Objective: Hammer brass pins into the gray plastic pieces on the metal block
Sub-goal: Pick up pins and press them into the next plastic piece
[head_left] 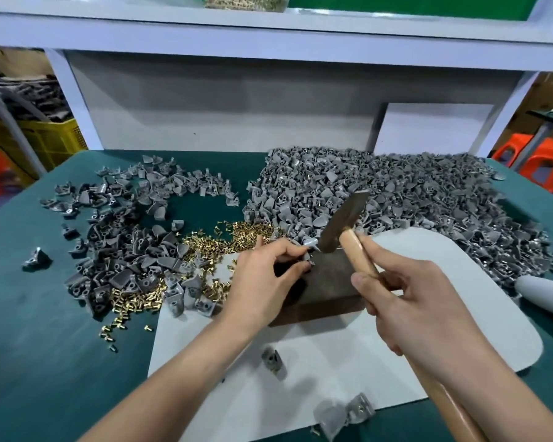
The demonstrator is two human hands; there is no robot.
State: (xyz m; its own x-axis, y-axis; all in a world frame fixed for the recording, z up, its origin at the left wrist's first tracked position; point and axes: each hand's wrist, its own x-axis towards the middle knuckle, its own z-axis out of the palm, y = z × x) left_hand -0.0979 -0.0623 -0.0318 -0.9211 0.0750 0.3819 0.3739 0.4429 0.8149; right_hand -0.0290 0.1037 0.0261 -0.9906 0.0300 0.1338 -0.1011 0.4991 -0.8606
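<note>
Our left hand (262,282) pinches a gray plastic piece (308,247) at the far left corner of the metal block (329,282). Our right hand (422,301) grips the hammer (342,221) by its wooden handle, with the head tilted just right of and above the piece (pin not discernible). We judge the blow must fall down-left.

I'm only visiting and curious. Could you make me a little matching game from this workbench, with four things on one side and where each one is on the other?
Things:
1 hammer
2 brass pins
3 metal block
4 gray plastic piece at the block's top

Places:
A standing on the white mat
B pinched by the left hand
C gripped by the right hand
D heaped loose on the green table

Pairs: 1-C, 2-D, 3-A, 4-B
</note>
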